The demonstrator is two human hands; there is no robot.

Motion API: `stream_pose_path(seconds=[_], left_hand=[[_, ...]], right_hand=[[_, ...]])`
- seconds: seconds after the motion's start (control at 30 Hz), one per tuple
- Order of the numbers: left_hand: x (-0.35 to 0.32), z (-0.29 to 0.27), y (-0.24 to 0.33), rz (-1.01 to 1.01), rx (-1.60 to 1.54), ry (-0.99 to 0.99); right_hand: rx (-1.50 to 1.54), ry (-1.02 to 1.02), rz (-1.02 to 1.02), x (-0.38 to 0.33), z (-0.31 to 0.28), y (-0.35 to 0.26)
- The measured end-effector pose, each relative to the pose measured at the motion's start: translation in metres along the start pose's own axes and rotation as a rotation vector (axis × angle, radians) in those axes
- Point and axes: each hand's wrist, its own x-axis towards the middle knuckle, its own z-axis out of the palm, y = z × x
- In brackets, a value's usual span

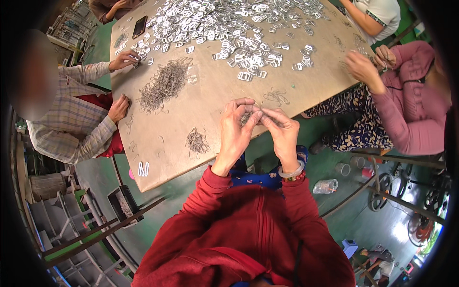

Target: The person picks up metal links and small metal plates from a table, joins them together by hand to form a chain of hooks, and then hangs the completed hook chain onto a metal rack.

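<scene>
fingers [252, 116] pinch wire clips [246, 118] over brown table [215, 91], green floor [330, 143] below

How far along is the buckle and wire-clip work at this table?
Done: hard to tell; only two flat metal buckles lie apart at the near table edge. In hand: the left hand and right hand pinch a small metal piece together. Left: a big buckle heap, a wire-clip pile and a small clip bunch.

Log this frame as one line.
left hand: pinching wire clips | right hand: same clips | table: wire pile, metal buckles
</scene>
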Motion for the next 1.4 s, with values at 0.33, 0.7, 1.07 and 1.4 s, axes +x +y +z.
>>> stream_pose_path(seconds=[0.33,0.7,1.07,1.4], left_hand=[[-0.001,-0.034,-0.019,-0.159,-0.223,-0.018],[-0.008,-0.063,-0.008,-0.02,-0.122,0.019],[-0.024,-0.035,0.013,0.03,-0.13,-0.029],[-0.027,-0.038,0.023,0.09,0.029,-0.032]], right_hand=[[-0.016,-0.198,0.254,0.069,-0.008,0.009],[-1.23,-0.486,-0.499,0.146,0.058,0.078],[-0.976,-0.294,-0.997,0.183,-0.011,0.227],[-0.359,-0.514,-0.635,0.171,-0.003,0.14]])
